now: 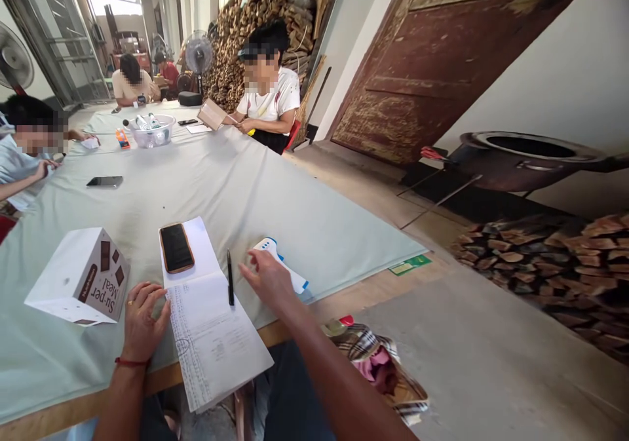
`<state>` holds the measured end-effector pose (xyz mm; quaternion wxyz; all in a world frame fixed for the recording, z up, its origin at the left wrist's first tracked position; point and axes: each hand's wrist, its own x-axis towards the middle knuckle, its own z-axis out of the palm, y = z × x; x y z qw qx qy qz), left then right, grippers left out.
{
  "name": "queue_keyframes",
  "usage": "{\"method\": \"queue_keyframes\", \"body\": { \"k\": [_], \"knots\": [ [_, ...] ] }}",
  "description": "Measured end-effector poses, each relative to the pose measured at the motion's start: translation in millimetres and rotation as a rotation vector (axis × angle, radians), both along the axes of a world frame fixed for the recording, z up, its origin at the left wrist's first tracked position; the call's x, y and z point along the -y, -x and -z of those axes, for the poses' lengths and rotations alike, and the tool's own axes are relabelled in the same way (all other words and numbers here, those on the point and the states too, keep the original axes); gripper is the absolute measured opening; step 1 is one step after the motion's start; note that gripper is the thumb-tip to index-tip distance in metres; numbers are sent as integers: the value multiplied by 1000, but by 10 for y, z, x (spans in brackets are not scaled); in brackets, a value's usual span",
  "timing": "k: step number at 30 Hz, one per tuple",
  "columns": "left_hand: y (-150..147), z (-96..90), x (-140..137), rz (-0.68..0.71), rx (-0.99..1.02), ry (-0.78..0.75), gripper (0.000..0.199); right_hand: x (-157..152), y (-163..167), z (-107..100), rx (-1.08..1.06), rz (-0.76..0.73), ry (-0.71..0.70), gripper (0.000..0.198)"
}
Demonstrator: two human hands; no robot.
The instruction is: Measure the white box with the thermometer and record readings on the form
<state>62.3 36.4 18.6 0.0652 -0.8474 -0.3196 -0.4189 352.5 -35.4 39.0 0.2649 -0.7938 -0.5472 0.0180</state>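
Observation:
An opened notebook (216, 336) lies before me, its near page covered with handwriting and its lower edge hanging past the table edge. Beside its left side my left hand (142, 313) rests on the cloth, fingers loosely apart and holding nothing. My right hand (268, 274) hovers at or touches a white-and-blue flat item (295, 277), whose kind is partly hidden; its fingers are bent but apart. A black pen (230, 277) lies along the notebook's right edge. On the upper page is a dark phone (177, 248) in a brown case. Left of my left hand stands a white "Su-per Meal" box (101, 280).
The pale cloth-covered table (236, 192) runs away from me. Several people sit around it; one person (270, 100) holds a booklet (212, 114). Another phone (105, 181) and a clear basin (147, 133) lie farther off. A plaid bag (363, 343) sits below right.

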Motion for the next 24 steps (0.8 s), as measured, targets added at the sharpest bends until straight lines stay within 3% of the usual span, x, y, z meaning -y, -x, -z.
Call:
{"method": "queue_keyframes", "body": {
  "k": [4, 8, 10, 15, 17, 20, 24],
  "knots": [
    [20, 10, 4, -17, -18, -18, 11, -187, 321, -121, -27, -26, 253, 34],
    [28, 41, 8, -41, -13, 24, 11, -263, 346, -130, -5, -32, 324, 34],
    [17, 56, 20, -41, 2, 64, 12, -235, 282, -88, -63, -57, 259, 42],
    [-27, 66, 68, 6, -21, 201, 15, -67, 240, 34, -449, -316, -224, 44],
    [-38, 62, 81, 44, -43, 241, 15, -9, 335, 53, -608, -382, -344, 42],
    [-45, 55, 93, 91, -93, 283, 15, 29, 549, 38, -768, -387, -393, 37],
    [-51, 60, 92, 140, -178, 293, 19, -10, 788, 12, -970, -537, -278, 53]
  ]
}}
